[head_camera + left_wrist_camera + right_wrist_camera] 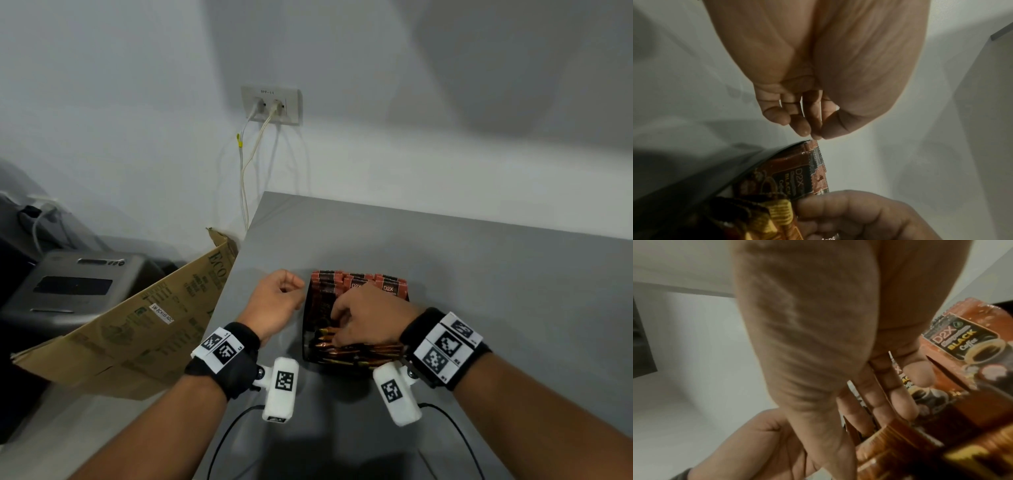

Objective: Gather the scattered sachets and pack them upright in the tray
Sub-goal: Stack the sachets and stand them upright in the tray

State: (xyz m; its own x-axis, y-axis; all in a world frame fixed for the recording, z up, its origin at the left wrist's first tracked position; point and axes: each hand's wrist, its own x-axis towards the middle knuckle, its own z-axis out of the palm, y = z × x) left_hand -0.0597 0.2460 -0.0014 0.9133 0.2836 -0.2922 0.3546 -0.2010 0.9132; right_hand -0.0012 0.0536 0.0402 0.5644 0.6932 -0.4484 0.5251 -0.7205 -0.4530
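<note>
Step in hand: packing/tidying sachets (359, 286) in tray (306, 329). No loose sachets seen on table (479, 274), so I judge the job near done.

R hand (371, 317): inside tray, fingers (875, 395) spread and pushed down between standing sachets, parting/straightening them. Not clamped on any one pack, as far as the wrist view shows.

L hand (275, 296): beside tray's left edge, fingers loosely curled, tips together, holding nothing. Just off a sachet's top corner in the L wrist view; touching or not, can't tell.

Sachets: brown-orange foil, "D2X Black Coffee" label w/ cup pic, crimped serrated ends. Far rows stand upright, faces to me. Near rows lean, gold ends pointing left.

Tray: black, low-walled, mid-table, in front of me.

Next move calls for: R hand righting the leaning near rows, L hand bracing tray side so it doesn't slide. Foil is slippery; packs may flop back.
</note>
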